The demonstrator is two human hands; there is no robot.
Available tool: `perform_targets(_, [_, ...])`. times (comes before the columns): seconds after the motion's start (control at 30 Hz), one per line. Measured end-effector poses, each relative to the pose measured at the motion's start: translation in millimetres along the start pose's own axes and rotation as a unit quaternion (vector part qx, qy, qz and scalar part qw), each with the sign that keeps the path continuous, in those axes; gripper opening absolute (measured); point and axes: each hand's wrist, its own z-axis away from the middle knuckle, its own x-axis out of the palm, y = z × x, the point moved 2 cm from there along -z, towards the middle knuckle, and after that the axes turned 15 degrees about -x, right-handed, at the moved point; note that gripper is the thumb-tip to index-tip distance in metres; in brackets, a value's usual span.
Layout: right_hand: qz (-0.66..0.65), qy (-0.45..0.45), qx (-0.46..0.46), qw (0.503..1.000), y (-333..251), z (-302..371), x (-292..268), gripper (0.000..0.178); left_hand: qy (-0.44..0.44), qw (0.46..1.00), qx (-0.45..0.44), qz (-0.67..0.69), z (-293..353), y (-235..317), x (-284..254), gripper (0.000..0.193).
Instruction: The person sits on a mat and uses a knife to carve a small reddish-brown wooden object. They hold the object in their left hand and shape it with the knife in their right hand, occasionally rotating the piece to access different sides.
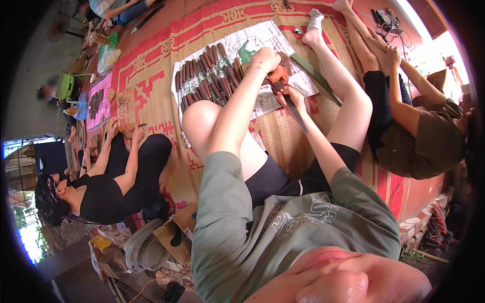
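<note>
A reddish-brown carved wooden piece (pixel 278 76) is between my hands, over the white cloth (pixel 260 108). My left hand (pixel 265 59) is curled closed at the carving's upper left side; what its fingers hold is hidden. Below the carving, my right hand (pixel 294 97) grips a long dark flat tool (pixel 297 115). One end of the tool meets the carving and the other slants down towards my lap. Left of the carving, several carving tools with brown wooden handles (pixel 204 76) are laid out in rows on the cloth.
A patterned red and tan mat (pixel 189 43) spreads under me. Beyond my right foot runs a greenish strip (pixel 316 76). On the left a person in black (pixel 113 187) handles a wooden piece; another person (pixel 419 131) sits at right. A fan (pixel 147 247) stands lower left.
</note>
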Motion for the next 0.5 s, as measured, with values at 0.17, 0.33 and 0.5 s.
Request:
perform_targets(0.17, [-0.027,0.016,0.03,0.999,-9,-24,-5,0.017,-0.006,1.0,-0.006,-0.013,-2,-5,-4,0.035])
perform_targets(0.33, [-0.003,0.007,-0.02,1.0,9,1,-1,0.015,0.001,1.0,-0.008,-0.007,2,-5,-2,0.034])
perform_targets(0.5, [-0.074,0.021,0.056,0.995,-1,-25,1,0.014,0.002,1.0,-0.002,-0.008,-2,-4,0,0.035])
